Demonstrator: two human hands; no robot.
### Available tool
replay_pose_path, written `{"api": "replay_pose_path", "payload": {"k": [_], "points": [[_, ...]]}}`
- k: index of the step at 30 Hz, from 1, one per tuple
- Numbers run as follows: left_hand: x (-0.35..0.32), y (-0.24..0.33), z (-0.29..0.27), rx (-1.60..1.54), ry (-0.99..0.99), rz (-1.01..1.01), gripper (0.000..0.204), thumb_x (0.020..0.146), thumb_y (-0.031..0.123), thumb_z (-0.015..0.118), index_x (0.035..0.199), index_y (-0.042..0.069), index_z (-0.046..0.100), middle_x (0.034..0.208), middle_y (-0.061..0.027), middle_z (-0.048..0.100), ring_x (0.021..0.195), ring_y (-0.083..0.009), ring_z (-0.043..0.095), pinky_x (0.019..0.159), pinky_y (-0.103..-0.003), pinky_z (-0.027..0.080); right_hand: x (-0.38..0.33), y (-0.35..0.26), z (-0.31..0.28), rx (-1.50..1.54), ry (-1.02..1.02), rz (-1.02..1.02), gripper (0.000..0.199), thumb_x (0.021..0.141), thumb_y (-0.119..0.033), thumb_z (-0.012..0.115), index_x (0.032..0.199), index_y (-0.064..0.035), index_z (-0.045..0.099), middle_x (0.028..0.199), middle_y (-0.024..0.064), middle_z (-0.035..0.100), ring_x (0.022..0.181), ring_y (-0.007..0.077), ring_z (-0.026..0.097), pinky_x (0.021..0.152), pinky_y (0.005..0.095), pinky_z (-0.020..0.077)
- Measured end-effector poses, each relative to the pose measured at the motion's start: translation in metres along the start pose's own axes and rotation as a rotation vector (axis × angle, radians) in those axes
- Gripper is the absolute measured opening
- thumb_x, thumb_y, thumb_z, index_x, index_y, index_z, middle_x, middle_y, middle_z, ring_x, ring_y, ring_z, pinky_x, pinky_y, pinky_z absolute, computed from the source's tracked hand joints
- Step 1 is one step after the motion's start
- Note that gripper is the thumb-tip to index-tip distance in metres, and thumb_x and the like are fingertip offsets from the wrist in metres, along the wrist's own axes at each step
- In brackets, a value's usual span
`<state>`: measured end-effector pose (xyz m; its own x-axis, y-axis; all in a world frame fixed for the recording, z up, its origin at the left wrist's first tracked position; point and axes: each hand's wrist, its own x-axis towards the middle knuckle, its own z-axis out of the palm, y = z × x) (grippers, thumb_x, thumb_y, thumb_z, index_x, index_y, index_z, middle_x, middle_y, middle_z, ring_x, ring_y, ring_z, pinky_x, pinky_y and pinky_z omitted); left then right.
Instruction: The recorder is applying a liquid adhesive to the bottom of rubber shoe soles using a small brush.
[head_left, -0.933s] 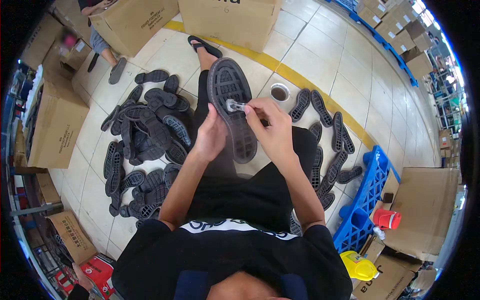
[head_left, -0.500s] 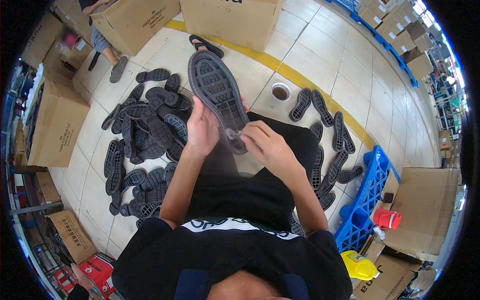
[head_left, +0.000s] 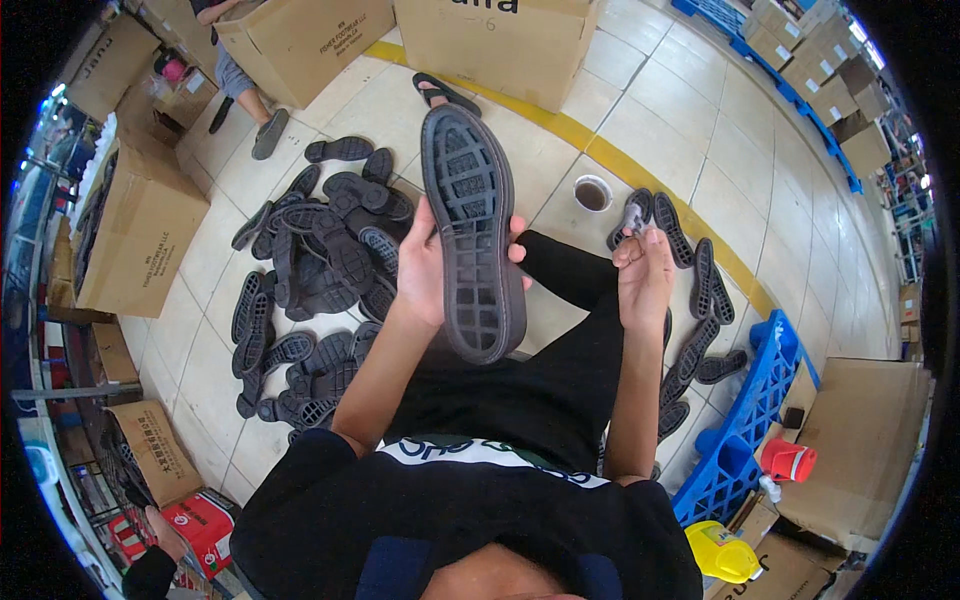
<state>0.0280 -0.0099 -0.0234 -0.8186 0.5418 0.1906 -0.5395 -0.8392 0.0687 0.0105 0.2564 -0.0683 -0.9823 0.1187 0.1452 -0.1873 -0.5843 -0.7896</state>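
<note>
Holding a dark rubber shoe sole (head_left: 473, 232) upright w/ tread facing the camera, the left hand (head_left: 425, 270) grips it from the left edge, fingers clamped round the sole's waist, thumb side toward the person. Head view only, so one look: vs approx half a sec ago the sole has swung up from lying slanted across the lap to standing nearly vertical in front of the knees, and the right hand (head_left: 642, 275) has come off it and moved out to the right. That hand now holds a small grey tool (head_left: 632, 218) pinched between closed fingers, well apart from the sole; what kind of tool it is, can't tell, too small. Judging by that, the trimming pass on this edge looks finished and the sole is being checked or turned. Under it, black-trousered legs; on the tiled floor (head_left: 640, 130) to the left a pile of soles (head_left: 320, 270), to the right more soles in a row (head_left: 700, 290), a small cup (head_left: 592, 193) just beyond the knee. Cardboard boxes (head_left: 500, 40) at the far side, blue crate (head_left: 745, 440) near right.
</note>
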Motion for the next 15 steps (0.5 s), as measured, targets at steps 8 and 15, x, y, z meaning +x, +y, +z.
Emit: {"api": "replay_pose_path", "payload": {"k": [8,15], "points": [[0.011,-0.019,0.006,0.244,0.172,-0.047,0.081,0.094,0.066,0.024,0.143,0.002,0.033,0.136,-0.0282,0.045,0.12,-0.045,0.05,0.101,-0.061,0.037,-0.018,0.107,-0.12,0.274,0.652,0.604,0.016,0.094,-0.023,0.059,0.098,-0.0073,0.062,0.093,0.0046,0.067,0.077,0.0146,0.058,0.072,0.0302,0.0483],[0.033,-0.041,-0.01,0.4,0.268,-0.072,0.071,0.098,0.054,0.026,0.149,0.005,0.019,0.143,-0.0328,0.033,0.131,-0.0501,0.035,0.112,-0.059,0.024,-0.007,0.107,-0.139,0.184,0.576,0.516,0.018,0.094,-0.022,0.058,0.099,-0.0055,0.062,0.093,0.0066,0.067,0.075,0.0149,0.058,0.069,0.0292,0.0478]]}}
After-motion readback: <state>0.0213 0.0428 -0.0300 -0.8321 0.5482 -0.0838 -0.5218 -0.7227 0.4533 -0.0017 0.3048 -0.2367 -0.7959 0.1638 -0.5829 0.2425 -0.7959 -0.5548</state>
